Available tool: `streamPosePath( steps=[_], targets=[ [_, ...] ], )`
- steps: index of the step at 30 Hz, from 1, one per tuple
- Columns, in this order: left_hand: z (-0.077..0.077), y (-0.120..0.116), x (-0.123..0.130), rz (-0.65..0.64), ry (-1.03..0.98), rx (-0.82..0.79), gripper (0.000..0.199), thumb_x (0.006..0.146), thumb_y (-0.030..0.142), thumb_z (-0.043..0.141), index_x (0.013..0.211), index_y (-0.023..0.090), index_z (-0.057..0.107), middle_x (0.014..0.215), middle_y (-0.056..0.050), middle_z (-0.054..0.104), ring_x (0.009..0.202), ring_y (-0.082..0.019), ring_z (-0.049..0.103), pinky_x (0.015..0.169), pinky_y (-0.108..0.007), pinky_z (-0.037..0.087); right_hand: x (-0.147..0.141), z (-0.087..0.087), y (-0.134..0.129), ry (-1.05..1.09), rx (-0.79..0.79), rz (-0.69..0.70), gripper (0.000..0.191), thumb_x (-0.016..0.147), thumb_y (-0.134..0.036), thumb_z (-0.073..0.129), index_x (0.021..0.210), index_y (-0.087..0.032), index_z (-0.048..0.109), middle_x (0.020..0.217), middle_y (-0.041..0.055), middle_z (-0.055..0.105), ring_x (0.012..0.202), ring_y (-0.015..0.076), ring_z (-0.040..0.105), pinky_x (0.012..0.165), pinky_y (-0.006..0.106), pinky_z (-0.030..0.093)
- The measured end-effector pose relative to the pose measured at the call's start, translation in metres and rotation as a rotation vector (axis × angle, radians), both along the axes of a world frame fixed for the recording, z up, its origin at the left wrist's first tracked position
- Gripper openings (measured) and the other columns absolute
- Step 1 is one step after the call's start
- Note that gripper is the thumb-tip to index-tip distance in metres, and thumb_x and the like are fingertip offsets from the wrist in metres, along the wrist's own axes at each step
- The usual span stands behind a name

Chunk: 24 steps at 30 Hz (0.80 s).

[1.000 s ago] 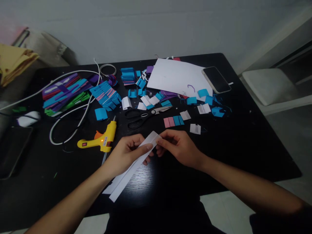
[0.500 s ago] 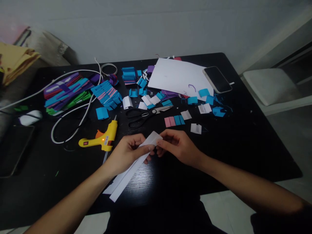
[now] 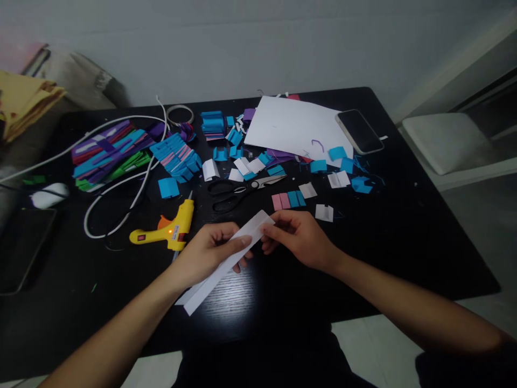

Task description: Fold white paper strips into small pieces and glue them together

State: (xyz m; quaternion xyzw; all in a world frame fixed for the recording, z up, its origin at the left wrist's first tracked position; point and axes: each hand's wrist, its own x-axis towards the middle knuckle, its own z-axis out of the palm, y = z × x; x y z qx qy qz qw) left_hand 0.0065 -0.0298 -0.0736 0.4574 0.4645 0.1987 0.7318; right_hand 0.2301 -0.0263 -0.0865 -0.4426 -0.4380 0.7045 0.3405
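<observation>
bridging both hands, white paper strip slants

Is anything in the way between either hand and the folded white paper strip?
Nothing visible is. The left hand and right hand both already grip the folded white paper strip. The yellow glue gun lies close beside the left hand, not between it and the strip.

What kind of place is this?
Probably a craft corner at home or in a small workshop: a yellow glue gun with its light on, open scissors, and bundled colored paper strips lie on a black table.
</observation>
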Motion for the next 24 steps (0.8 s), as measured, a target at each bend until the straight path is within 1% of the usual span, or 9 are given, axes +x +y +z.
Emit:
streamPosePath(
  steps=[8, 12, 16, 20, 24],
  targets=[
    [-0.0003, 0.0002, -0.0005, -0.009, 0.004, -0.040, 0.033, 0.093, 0.043, 0.073, 0.084, 0.011, 0.073, 0.076, -0.004, 0.073, 0.062, -0.011, 0.069, 0.060, -0.021, 0.059, -0.0002, 0.0004, 0.0004, -0.003, -0.021, 0.009, 0.036, 0.080, -0.045, 0.085, 0.085, -0.012, 0.072, 0.070, 0.0015, 0.073, 0.059, 0.0134, 0.072, 0.060, 0.026, 0.062],
    [-0.0004, -0.0004, -0.0005, -0.034, 0.019, -0.031, 0.034, 0.092, 0.044, 0.072, 0.084, 0.011, 0.073, 0.075, -0.004, 0.073, 0.061, -0.012, 0.069, 0.059, -0.023, 0.060, -0.0012, -0.0011, 0.0006, -0.004, -0.017, 0.022, 0.034, 0.078, -0.043, 0.087, 0.086, -0.013, 0.072, 0.073, 0.0012, 0.073, 0.063, 0.0134, 0.072, 0.062, 0.026, 0.063],
    [-0.0002, -0.0010, 0.0005, -0.053, 0.036, -0.024, 0.033, 0.091, 0.044, 0.073, 0.085, 0.012, 0.072, 0.078, -0.004, 0.074, 0.063, -0.013, 0.070, 0.060, -0.024, 0.060, -0.0017, 0.0017, 0.0008, -0.012, -0.013, 0.042, 0.033, 0.077, -0.040, 0.088, 0.086, -0.013, 0.073, 0.075, 0.0023, 0.074, 0.064, 0.0134, 0.073, 0.061, 0.024, 0.063],
    [-0.0019, -0.0002, -0.0002, -0.079, 0.055, -0.009, 0.032, 0.091, 0.045, 0.073, 0.085, 0.013, 0.072, 0.079, -0.005, 0.074, 0.064, -0.014, 0.070, 0.062, -0.025, 0.058, -0.0009, 0.0037, 0.0011, -0.031, -0.032, 0.042, 0.034, 0.079, -0.043, 0.086, 0.085, -0.012, 0.073, 0.070, 0.0030, 0.074, 0.061, 0.0150, 0.073, 0.060, 0.028, 0.064],
    [-0.0044, 0.0016, -0.0047, -0.128, 0.098, 0.015, 0.033, 0.094, 0.045, 0.070, 0.086, 0.014, 0.072, 0.078, -0.004, 0.074, 0.065, -0.013, 0.069, 0.064, -0.024, 0.056, 0.0003, 0.0024, 0.0022, -0.043, -0.059, 0.016, 0.036, 0.077, -0.045, 0.087, 0.083, -0.012, 0.073, 0.070, 0.0036, 0.074, 0.062, 0.0154, 0.074, 0.060, 0.028, 0.064]
  ],
)
